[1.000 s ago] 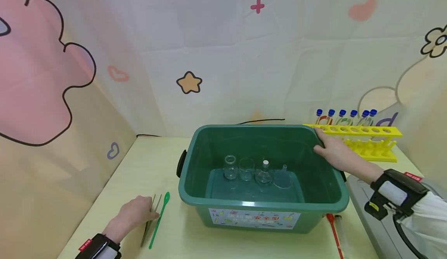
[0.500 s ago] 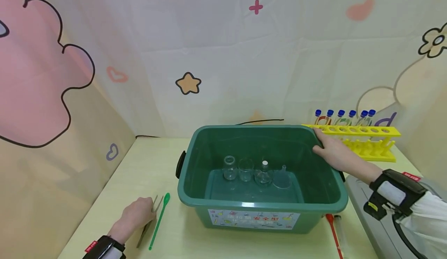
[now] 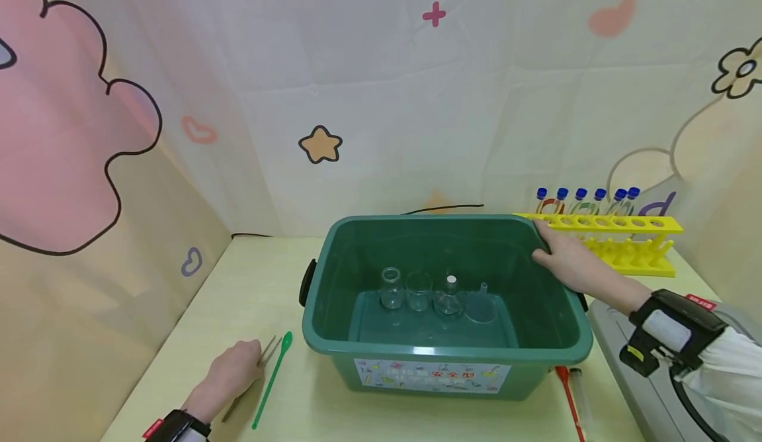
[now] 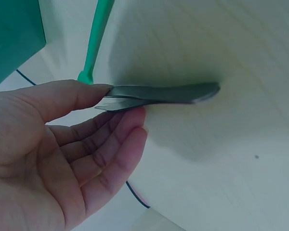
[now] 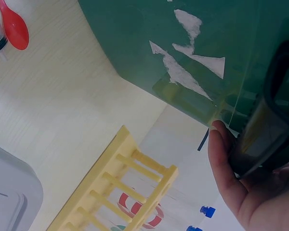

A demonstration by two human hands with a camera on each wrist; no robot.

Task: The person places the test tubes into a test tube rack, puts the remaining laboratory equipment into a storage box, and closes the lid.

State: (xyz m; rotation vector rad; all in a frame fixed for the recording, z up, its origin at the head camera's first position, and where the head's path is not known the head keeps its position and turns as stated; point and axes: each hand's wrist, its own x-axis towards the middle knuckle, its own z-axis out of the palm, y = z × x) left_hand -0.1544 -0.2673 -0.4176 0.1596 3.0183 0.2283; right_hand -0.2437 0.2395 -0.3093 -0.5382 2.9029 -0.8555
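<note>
Metal tweezers (image 4: 176, 94) sit left of the tub, in the left hand (image 3: 237, 366), close above the tabletop (image 3: 274, 270); whether their joined end touches wood I cannot tell. Thumb on one arm, fingertips on the other: a pinch near mid-length, prongs a little apart and aimed away from the person, joined end back toward them. I judge the light hold keeps the springy arms from closing. Green spoon (image 3: 270, 384) lies just beside, roughly parallel, presumably so slim tools stay within easy reach. Rightward, the green tub (image 3: 369, 351) stands upright, label facing the person. Right hand (image 3: 568, 260) grips its right rim near the far corner, thumb inside, black handle (image 5: 255, 142) by the palm; likely a steadying hold. On the tub floor, a row of clear ware: jar (image 3: 391, 290), beaker (image 3: 419, 293), white-stoppered flask (image 3: 449, 303), funnel (image 3: 481, 308) wide end down, spout up, which probably suits its balance. Before the tub's right end, red spoon (image 3: 571, 399) and clear syringe (image 3: 581, 399), side by side. Behind the right forearm, yellow rack (image 3: 645, 268) with blue-capped tubes (image 3: 599, 194), upright, probably against rolling. Grey plastic piece (image 3: 619, 343) at the right edge.
</note>
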